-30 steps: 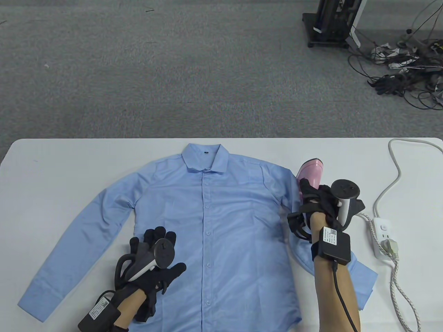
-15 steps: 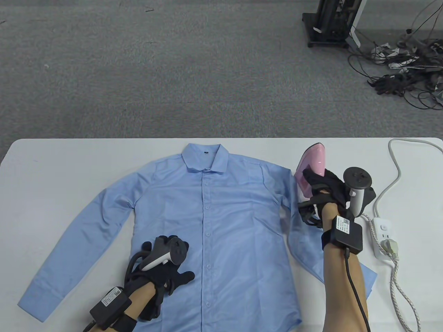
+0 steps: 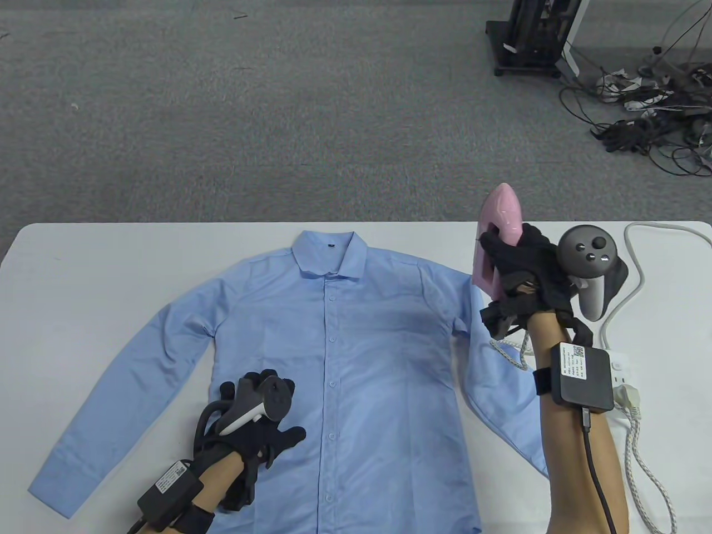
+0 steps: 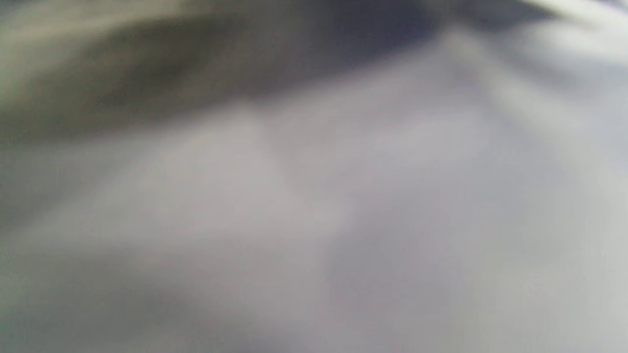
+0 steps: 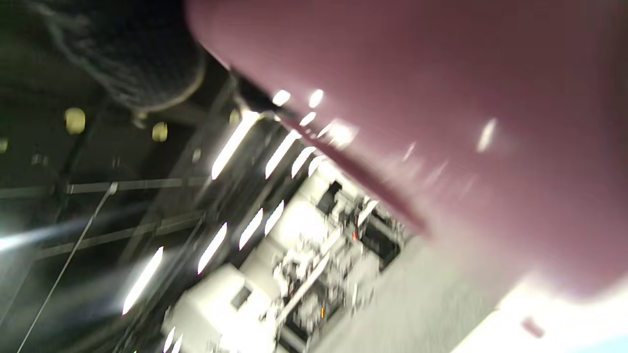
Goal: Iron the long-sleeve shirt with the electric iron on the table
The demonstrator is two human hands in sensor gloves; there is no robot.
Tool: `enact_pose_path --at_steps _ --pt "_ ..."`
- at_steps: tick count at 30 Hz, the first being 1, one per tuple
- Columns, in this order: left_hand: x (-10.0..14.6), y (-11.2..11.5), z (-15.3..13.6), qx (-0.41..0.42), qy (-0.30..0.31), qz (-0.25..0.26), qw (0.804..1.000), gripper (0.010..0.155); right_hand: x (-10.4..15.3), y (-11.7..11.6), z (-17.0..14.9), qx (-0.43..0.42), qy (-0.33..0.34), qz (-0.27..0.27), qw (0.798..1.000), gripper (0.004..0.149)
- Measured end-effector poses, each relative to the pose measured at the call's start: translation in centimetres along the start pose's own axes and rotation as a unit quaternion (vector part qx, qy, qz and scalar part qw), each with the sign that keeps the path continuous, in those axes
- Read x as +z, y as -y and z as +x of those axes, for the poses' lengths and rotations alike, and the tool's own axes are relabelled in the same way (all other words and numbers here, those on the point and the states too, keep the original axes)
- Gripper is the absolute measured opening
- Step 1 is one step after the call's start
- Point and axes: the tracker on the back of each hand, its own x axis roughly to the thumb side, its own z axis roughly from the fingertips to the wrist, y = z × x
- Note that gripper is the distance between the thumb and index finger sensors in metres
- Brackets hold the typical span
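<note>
A light blue long-sleeve shirt (image 3: 345,356) lies buttoned and spread flat on the white table (image 3: 111,261), collar toward the far edge. My left hand (image 3: 261,423) rests flat on the shirt's lower left front, fingers spread. My right hand (image 3: 523,267) grips the handle of a pink electric iron (image 3: 503,217) and holds it lifted, nose up, above the table's far right side, just right of the shirt's shoulder. The iron fills the right wrist view (image 5: 466,122). The left wrist view shows only blurred fabric (image 4: 343,220).
A white power strip (image 3: 620,384) with a plugged-in braided cord (image 3: 648,478) lies at the table's right edge, its grey cable (image 3: 634,267) running to the far right corner. A black stand (image 3: 528,39) and tangled cables (image 3: 651,122) sit on the carpet beyond.
My right hand lifted the iron off the shirt's right sleeve and tilted it nose up, moving it toward the far edge. My left hand shifted slightly on the shirt front.
</note>
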Motion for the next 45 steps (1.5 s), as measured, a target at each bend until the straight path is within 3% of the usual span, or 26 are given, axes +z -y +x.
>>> enact_pose_path --at_steps 4,6,8,9,12,16,21,25,28,36,45 --pt "-0.3 0.3 -0.1 0.001 0.007 -0.026 1.0 0.093 0.1 -4.7 2.0 -0.011 -0.028 0.047 0.998 0.056" --pt "-0.3 0.4 -0.1 -0.004 0.005 -0.047 0.999 0.095 -0.5 -8.4 1.9 -0.027 -0.068 0.13 0.989 0.057" --pt "-0.4 0.4 -0.1 -0.003 0.007 -0.037 0.999 0.095 -0.8 -11.4 1.3 -0.053 -0.116 0.2 0.971 0.058" --pt "-0.4 0.4 -0.1 -0.003 0.009 -0.032 0.999 0.096 -1.1 -14.0 0.4 -0.076 -0.145 0.236 0.958 0.059" --pt "-0.2 -0.2 -0.8 0.008 -0.009 0.035 0.999 0.093 -1.4 -18.9 -1.7 -0.093 -0.182 0.275 0.939 0.06" --pt "-0.4 -1.2 -2.0 0.04 -0.034 0.036 0.998 0.09 -1.7 -23.5 -4.5 -0.101 -0.227 0.344 0.906 0.062" --pt "-1.3 0.2 -2.4 0.014 -0.036 -0.012 0.999 0.089 -2.4 -26.5 -7.1 -0.122 -0.246 0.375 0.886 0.065" --pt "-1.4 0.4 -2.3 0.033 -0.021 -0.013 0.999 0.091 -2.9 -27.3 -7.9 -0.131 -0.237 0.391 0.88 0.068" --pt "-1.5 0.4 -2.3 0.035 -0.022 -0.012 0.999 0.091 -3.2 -27.2 -8.1 -0.162 -0.229 0.37 0.886 0.073" --pt "-1.4 0.3 -2.2 0.026 -0.028 -0.012 0.999 0.092 -3.7 -26.7 -8.4 -0.098 -0.25 0.328 0.906 0.07" --pt "-1.3 0.3 -2.2 0.024 -0.033 -0.009 0.999 0.092 -4.1 -22.2 -10.9 -0.074 -0.271 0.263 0.923 0.068"
